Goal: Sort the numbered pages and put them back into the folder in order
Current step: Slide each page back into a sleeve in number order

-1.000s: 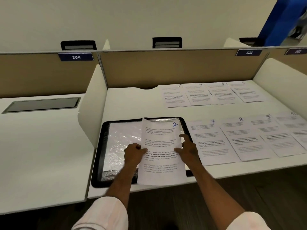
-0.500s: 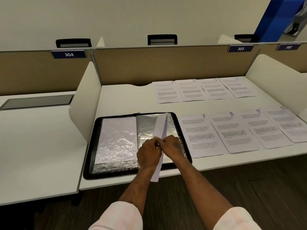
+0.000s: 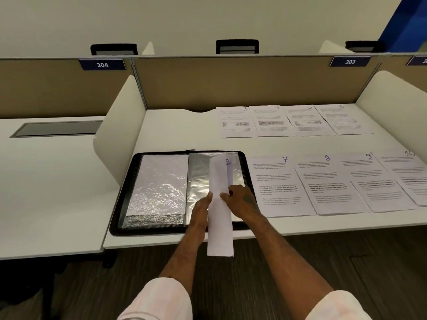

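White desk [image 3: 175, 135], tan partition [image 3: 231, 82]; dark floor [image 3: 346, 262]

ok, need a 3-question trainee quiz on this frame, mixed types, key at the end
1. True or false: the folder lies shut on the desk.
2. Which number shows on the sheet that both hands hold? A) 2 B) 7 C) 10
3. Fill in: the far row of pages runs from 3 to ___.

Key: 1 false, it lies open with shiny sleeves showing. 2 A; the left hand and right hand grip it over the folder's right half. 3: 6.
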Motion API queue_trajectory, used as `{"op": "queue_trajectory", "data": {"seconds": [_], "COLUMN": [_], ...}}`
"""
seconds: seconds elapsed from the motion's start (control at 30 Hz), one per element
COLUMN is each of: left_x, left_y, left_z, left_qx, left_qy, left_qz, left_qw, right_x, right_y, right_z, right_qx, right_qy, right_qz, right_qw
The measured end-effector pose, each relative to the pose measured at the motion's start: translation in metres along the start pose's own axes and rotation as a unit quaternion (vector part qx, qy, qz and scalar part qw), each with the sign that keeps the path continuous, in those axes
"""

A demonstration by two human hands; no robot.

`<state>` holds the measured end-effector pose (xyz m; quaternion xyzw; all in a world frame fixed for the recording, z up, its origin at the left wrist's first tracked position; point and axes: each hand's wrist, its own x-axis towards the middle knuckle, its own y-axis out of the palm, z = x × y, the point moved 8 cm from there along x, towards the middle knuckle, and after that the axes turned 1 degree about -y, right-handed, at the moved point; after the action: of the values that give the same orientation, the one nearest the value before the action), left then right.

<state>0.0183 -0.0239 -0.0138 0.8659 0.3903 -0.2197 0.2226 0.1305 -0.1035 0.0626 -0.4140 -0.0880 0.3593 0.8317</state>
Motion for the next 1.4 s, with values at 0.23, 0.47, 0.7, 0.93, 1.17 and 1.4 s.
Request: {"op": "queue_trajectory", "data": {"seconds": [0.23,0.47,0.7,0.93,1.17,1.4], "left_x": [-0.001,0.008,0.038,0.042,0.046,0.056], "left_y": [0.023,0.025,-0.040,-0.022,-0.023,-0.044], "left_z": [0.036,0.032,-0.001,0.003,-0.007,-0.017], "left_qx": [-0.118,-0.097,0.561,0.738,0.714,0.606], "left_qy": [-0.062,-0.073,0.172,0.268,0.242,0.192], "left_qz": [0.066,0.058,-0.021,0.071,0.039,-0.017], "left_qw": [0.989,0.991,0.810,0.615,0.656,0.772], "right_x": [-0.007,-0.021,-0.029,-0.043,-0.040,-0.035], "right_y": [0.006,0.006,-0.010,-0.012,-0.010,-0.021], "right_z": [-0.006,-0.013,-0.023,-0.032,-0.031,-0.023], "right_qx": [-0.005,-0.010,-0.075,-0.121,-0.126,-0.135], "right_qy": [-0.013,0.023,0.051,0.083,0.086,0.071], "right_qz": [0.010,-0.034,-0.092,-0.121,-0.125,-0.147], "right_qw": [1.000,0.999,0.992,0.982,0.980,0.977]}}
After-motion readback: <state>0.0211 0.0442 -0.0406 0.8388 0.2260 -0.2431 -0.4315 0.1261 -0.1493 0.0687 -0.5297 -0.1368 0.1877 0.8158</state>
